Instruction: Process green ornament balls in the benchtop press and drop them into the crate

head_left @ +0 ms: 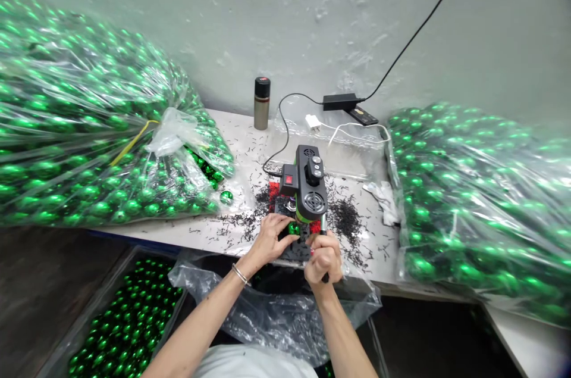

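Note:
A small black bench machine (307,184) with a red switch and round vents stands near the table's front edge. My left hand (273,238) is closed on a shiny green ball (293,227), pinched between thumb and fingers beneath the machine's head. My right hand (325,256) wraps round the machine's lever handle (323,224) at its front right; the grip is mostly hidden by the fingers. Small black bits (345,218) lie scattered around the machine. Patches of red show at its base, on both sides.
Large clear bags of green balls bulk up at left (89,128) and right (473,205). A flask (262,104), a power adapter (341,102), white cable (352,126) and white cloth (383,202) are on the table (238,128). Below left sits a container of green balls (129,318).

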### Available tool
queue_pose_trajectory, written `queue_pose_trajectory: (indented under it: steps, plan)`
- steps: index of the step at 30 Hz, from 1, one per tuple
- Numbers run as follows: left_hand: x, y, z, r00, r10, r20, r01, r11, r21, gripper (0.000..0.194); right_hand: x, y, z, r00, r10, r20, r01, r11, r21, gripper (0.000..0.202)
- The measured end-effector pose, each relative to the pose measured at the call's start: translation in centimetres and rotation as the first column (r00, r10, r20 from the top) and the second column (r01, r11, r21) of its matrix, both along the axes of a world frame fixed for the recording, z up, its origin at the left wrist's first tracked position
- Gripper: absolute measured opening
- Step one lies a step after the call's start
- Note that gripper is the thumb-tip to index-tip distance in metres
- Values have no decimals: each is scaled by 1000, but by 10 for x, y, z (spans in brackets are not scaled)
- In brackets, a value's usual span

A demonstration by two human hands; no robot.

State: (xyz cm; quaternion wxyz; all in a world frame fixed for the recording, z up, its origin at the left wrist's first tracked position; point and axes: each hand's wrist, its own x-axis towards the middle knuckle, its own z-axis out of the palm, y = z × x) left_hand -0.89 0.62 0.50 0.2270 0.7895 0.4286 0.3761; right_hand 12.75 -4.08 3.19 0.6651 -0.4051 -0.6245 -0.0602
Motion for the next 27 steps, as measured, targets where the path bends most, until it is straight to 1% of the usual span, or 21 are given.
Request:
queue_pose_trajectory:
  steps: [4,6,8,11,13,15,17,19,20,21,22,23,24,25,26,27]
  plan:
    - [-1,0,-1,1000,-9,7,9,1000,-1,31,5,-1,0,983,15,182,-9,999,-34,32]
    - [-1,1,-2,1000,-11,14,11,1000,-4,31,6,-3,6,981,6,194,1,999,-34,32]
    - [0,4,-1,1000,-10,24,10,1000,-10,32,4,-4,20,992,-3,128,9,999,-46,33]
    - [1,3,3,999,1,50,0,1000,-18,32,2,-7,55,1000,10,15,-8,993,-117,34]
    - [-3,-6,7,997,26,76,-26,1000,-7,33,0,-8,79,999,3,-33,-10,982,-191,35]
    - [-10,-25,11,995,40,87,-42,999,29,35,-1,-9,95,999,9,-50,-20,973,-232,35]
    - [-20,-49,11,998,9,55,-14,997,77,40,-2,-9,99,998,21,-55,-33,974,-222,35]
    - [-32,-66,9,1000,-19,-6,20,992,121,52,-3,-9,94,998,20,-67,-33,981,-191,35]
    - [-39,-70,8,999,-10,-32,14,989,146,57,-4,-9,91,997,14,-76,-28,983,-181,36]
    - [-46,-68,8,998,28,-52,-18,985,173,59,-5,-9,87,996,7,-84,-22,984,-177,36]
    - [-54,-62,10,994,91,-64,-76,977,200,56,-6,-9,84,996,1,-93,-18,984,-175,35]
    - [-62,-51,14,983,171,-74,-150,962,227,49,-6,-9,82,995,-3,-100,-15,985,-172,35]
    - [-71,-35,21,959,270,-86,-242,939,242,40,-6,-9,81,995,-4,-102,-13,986,-169,35]
    - [-80,-18,29,924,366,-110,-331,910,250,35,-6,-9,80,995,-4,-102,-13,987,-162,35]
    - [-88,1,38,878,452,-156,-408,879,247,33,-6,-9,80,995,-1,-99,-15,988,-155,35]
    - [-96,19,48,827,504,-250,-459,861,220,33,-5,-9,80,996,4,-94,-18,988,-151,35]
